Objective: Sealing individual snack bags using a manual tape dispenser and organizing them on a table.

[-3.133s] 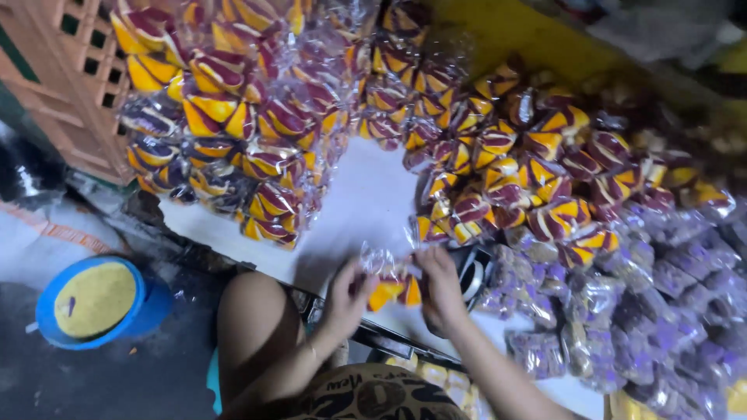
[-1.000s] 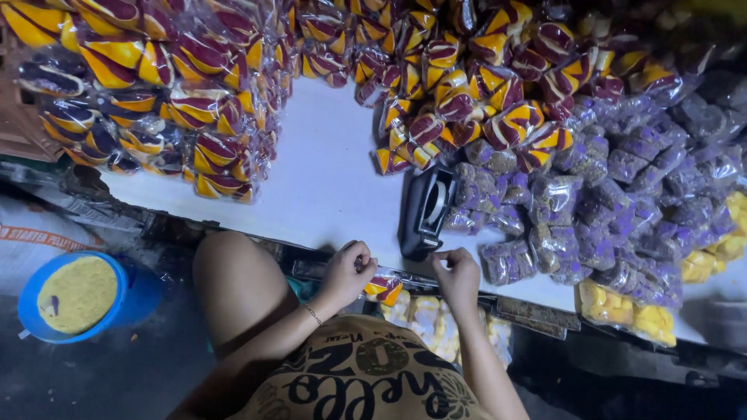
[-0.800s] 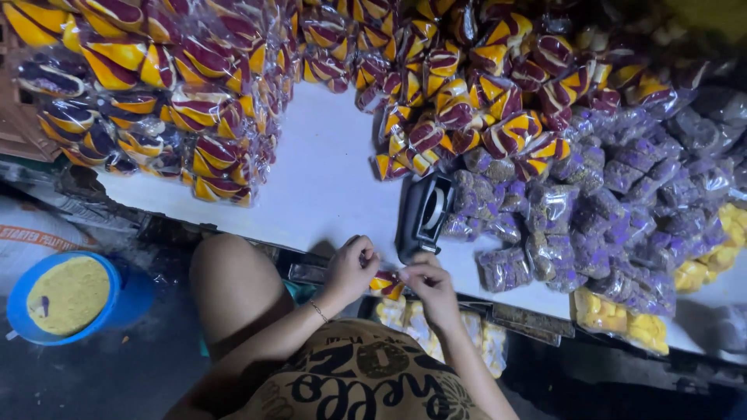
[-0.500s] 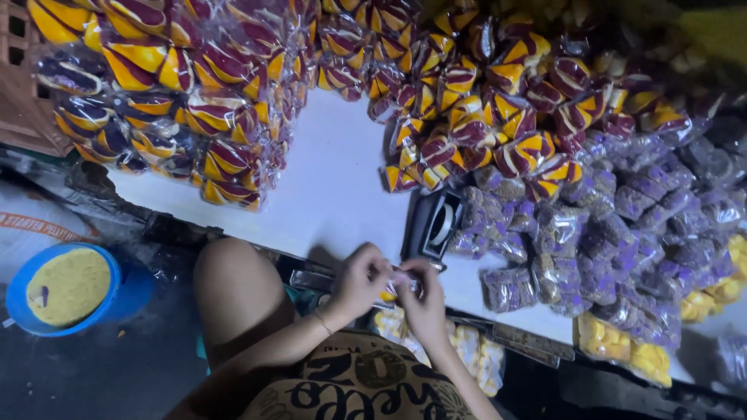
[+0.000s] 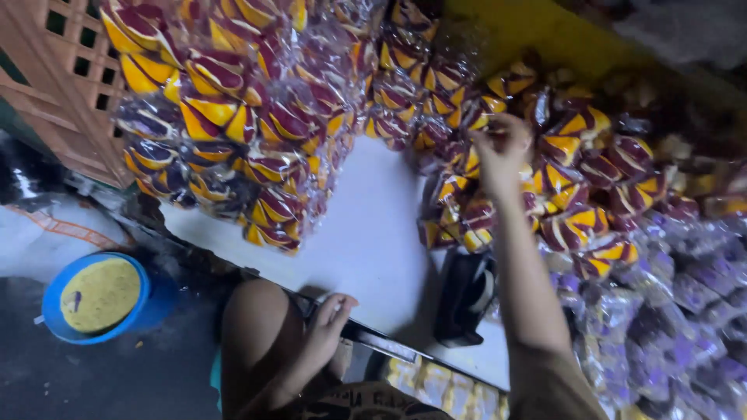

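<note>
White tabletop (image 5: 373,241) runs across the middle of our view, dim floor below it, and we start close in: our left hand (image 5: 331,323) sits at the near edge of the table, fingers loosely curled and resting on the dark rim, holding nothing that we can make out. Left of that hand and lower down, a blue bowl (image 5: 97,299) with a yellow-green filling stands on the floor. Just right of the left hand, on the table, lies a black device (image 5: 464,295), and our right forearm passes over it. Following that arm up and away, we reach the right hand (image 5: 502,152), stretched far out and pinched onto a clear packet (image 5: 467,159) of maroon-and-yellow pieces at the front of the heap (image 5: 576,179); the picture is blurred there, so how the fingers grip we cannot tell exactly. To the right of that hand and nearer us, purple packets (image 5: 685,311) pile up. Far to the left of the right hand, another stack of maroon-and-yellow packets (image 5: 226,132) rises, and beyond it a brown lattice crate (image 5: 62,85) stands at the corner.
</note>
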